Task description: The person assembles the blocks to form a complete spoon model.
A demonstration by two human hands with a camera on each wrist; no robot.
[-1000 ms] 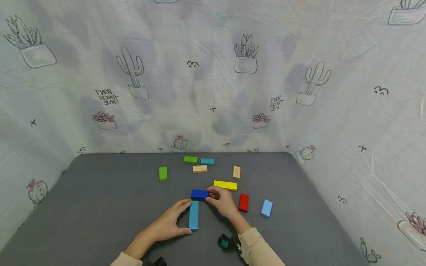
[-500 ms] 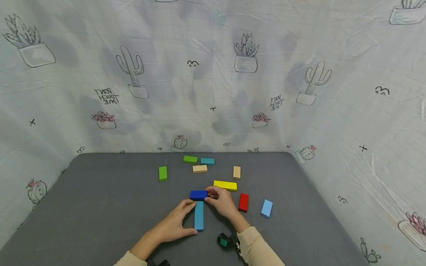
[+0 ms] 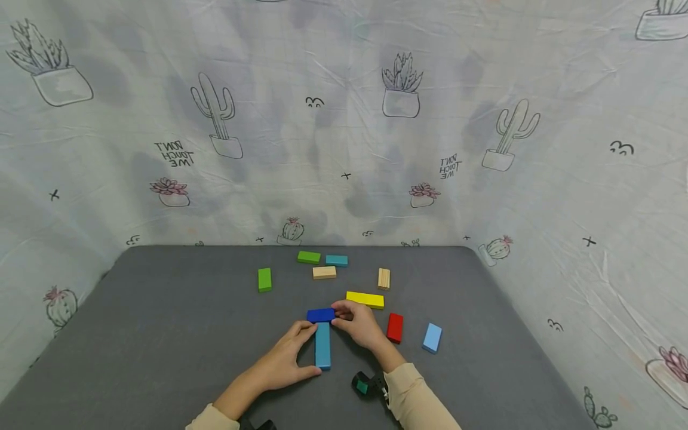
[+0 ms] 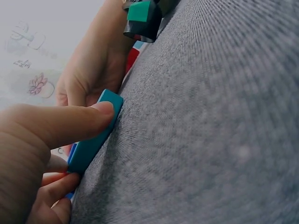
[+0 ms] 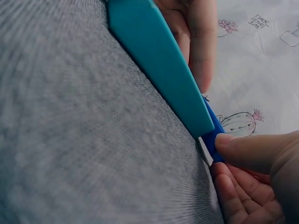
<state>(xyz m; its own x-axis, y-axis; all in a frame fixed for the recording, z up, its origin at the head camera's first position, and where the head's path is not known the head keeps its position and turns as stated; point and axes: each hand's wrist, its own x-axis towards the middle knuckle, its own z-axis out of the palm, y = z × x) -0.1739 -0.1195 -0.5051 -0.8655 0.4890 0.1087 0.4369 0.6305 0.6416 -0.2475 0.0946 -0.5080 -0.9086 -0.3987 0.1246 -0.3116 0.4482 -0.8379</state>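
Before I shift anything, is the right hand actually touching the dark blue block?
Touching. The right wrist view shows the right hand with its thumb against the dark blue block.

From high above the near side of the teal block (image 3: 322, 346), the table (image 3: 161, 334) is viewed forward and down by the head camera. Low and close, the block is faced from its left by the left wrist camera, from its right by the right; it is shared by all views.

Beige sleeves (image 3: 421, 399), black green-marked wrist device (image 4: 142, 22)
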